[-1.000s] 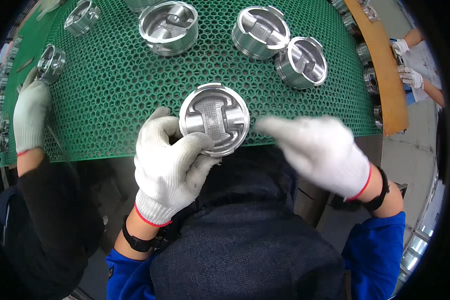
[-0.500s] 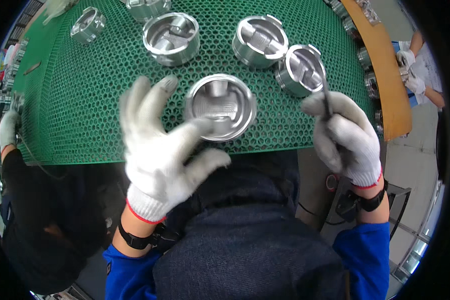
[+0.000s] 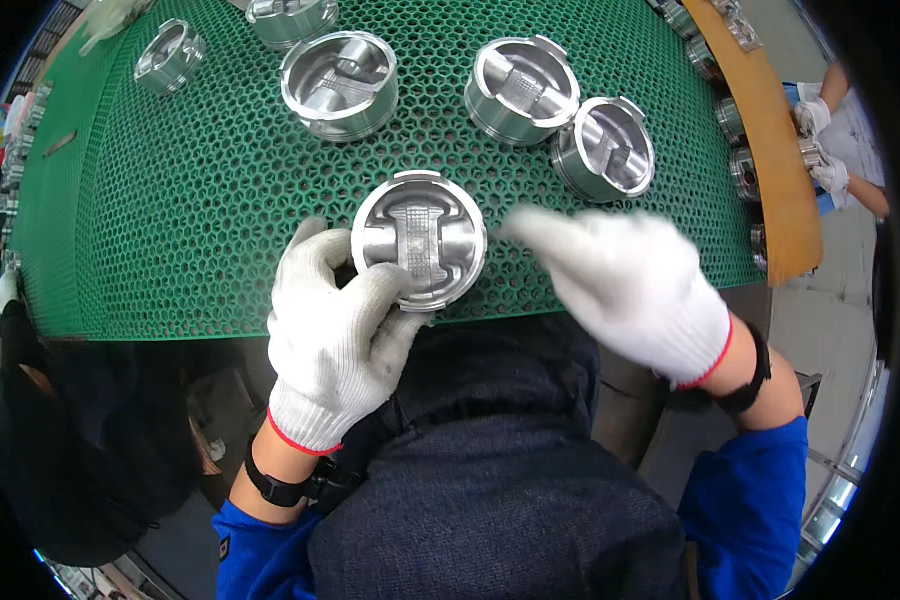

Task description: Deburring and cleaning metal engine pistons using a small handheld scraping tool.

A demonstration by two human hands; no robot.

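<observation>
A silvery metal piston (image 3: 417, 240) lies open side up near the front edge of the green mat. At its left, my white-gloved left hand (image 3: 342, 300) grips it, thumb over the near rim and fingers at the side. Just right of the piston, apart from it, hovers my gloved right hand (image 3: 625, 275), back upward. Motion smears its fingers, which reach toward the piston, and whatever may be under the palm is hidden. Beyond it stand two pistons close together, one upright (image 3: 522, 90) and one slightly tilted (image 3: 603, 150).
Another piston (image 3: 339, 86) stands ahead on the perforated green mat (image 3: 220, 200), with more toward the far left. A thin blade-like piece (image 3: 60, 143) lies at left. An orange-brown board (image 3: 765, 150) edges the right side, where another person's gloved hands (image 3: 820, 150) work. A dark-clothed person sits at left.
The near piston has turned about a quarter turn and shifted slightly left and nearer; my left hand has closed on it. My right hand swung left; the thin dark tool it held is out of sight.
</observation>
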